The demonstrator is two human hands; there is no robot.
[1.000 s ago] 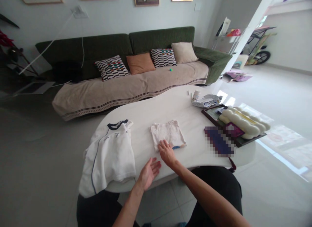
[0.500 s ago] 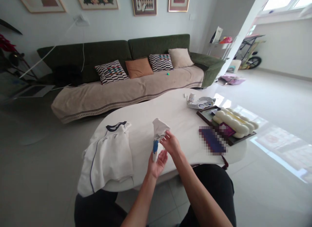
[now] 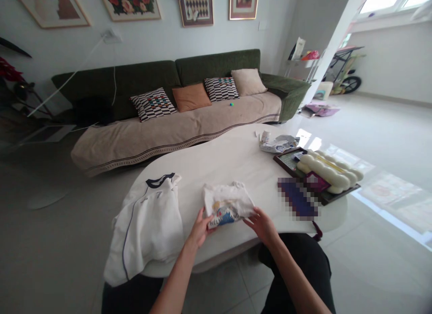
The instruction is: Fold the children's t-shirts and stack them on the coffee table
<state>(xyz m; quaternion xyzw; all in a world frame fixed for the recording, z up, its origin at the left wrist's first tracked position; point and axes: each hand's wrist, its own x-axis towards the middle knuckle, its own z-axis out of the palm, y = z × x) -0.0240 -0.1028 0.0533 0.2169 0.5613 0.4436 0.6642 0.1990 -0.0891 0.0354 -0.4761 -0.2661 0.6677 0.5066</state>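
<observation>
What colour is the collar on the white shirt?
Dark navy: the collar shows best in the head view.

Two hands [image 3: 201, 228], two white shirts [image 3: 148, 226], four cushions [image 3: 191, 98].

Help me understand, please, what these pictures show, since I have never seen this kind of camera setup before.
No machine appears here. These are a person's own bare hands, filmed by one camera worn on their head, looking forward and down. The left hand and right hand both hold the edges of a small white printed cloth garment. On the white rounded table lie a white T-shirt with a navy collar, a crumpled plastic wrapper and a dark wooden tray carrying a puffy white bumpy object. Behind the table stands a dark green sofa.
</observation>
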